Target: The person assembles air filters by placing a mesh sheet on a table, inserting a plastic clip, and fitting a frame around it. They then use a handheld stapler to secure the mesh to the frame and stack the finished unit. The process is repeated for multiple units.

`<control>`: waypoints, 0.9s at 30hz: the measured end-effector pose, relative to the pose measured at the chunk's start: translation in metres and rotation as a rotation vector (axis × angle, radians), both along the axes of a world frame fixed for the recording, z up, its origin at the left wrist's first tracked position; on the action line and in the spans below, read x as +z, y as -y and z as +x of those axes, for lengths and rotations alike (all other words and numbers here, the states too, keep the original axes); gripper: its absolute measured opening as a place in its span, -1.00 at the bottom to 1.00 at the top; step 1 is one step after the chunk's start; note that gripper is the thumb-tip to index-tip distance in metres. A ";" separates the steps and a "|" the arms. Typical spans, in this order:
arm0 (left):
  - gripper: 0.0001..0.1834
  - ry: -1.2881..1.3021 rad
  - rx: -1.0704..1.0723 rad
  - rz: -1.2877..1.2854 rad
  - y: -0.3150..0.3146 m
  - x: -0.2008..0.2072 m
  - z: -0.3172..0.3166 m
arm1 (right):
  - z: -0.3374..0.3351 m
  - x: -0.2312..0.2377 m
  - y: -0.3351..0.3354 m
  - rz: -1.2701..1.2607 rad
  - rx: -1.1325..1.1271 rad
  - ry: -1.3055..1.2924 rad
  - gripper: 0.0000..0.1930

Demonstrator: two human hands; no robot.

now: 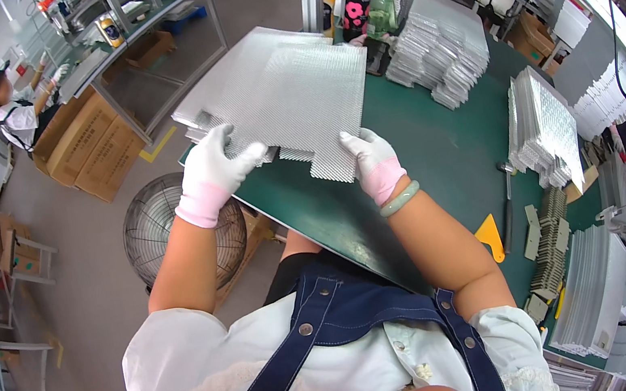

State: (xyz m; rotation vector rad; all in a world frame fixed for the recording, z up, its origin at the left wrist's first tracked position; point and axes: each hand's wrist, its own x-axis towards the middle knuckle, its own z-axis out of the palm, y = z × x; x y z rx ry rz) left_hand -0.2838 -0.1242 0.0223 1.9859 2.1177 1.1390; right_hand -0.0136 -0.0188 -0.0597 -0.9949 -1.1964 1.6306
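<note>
A stack of thin silver mesh sheets (278, 78) with notched edges lies at the far left of the green table. My left hand (212, 170), in a white glove with a pink cuff, is at the stack's near left edge. Its thumb and fingers are spread apart, with the fingertips touching the sheets. On the near right corner of the top mesh sheet (332, 161), my right hand (373, 161) is closed, its thumb above the edge and its other fingers partly hidden. A pale green bangle (399, 198) circles my right wrist.
More silver sheet stacks (437, 45) stand at the back and a further stack (540, 127) at the right. A hammer (506, 202) and a yellow scraper (490, 238) lie on the green table (436, 143). Bottles (356, 4) stand behind; a floor fan (172, 234) is below left. Two co-workers sit farther off.
</note>
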 end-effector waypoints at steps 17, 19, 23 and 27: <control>-0.59 -0.542 0.515 0.163 -0.066 0.028 -0.094 | -0.019 0.040 0.015 -0.096 -0.033 -0.511 -0.68; -0.65 -0.499 0.234 0.248 -0.071 0.024 -0.065 | -0.017 0.042 0.021 -0.085 -0.015 -0.502 -0.70; -0.49 0.198 -0.083 -0.115 -0.061 0.028 -0.008 | -0.010 0.033 0.032 0.003 -0.038 -0.386 -0.68; -0.49 0.200 -0.107 0.060 -0.046 0.050 0.004 | -0.025 0.048 0.038 0.292 -0.189 -0.103 -0.49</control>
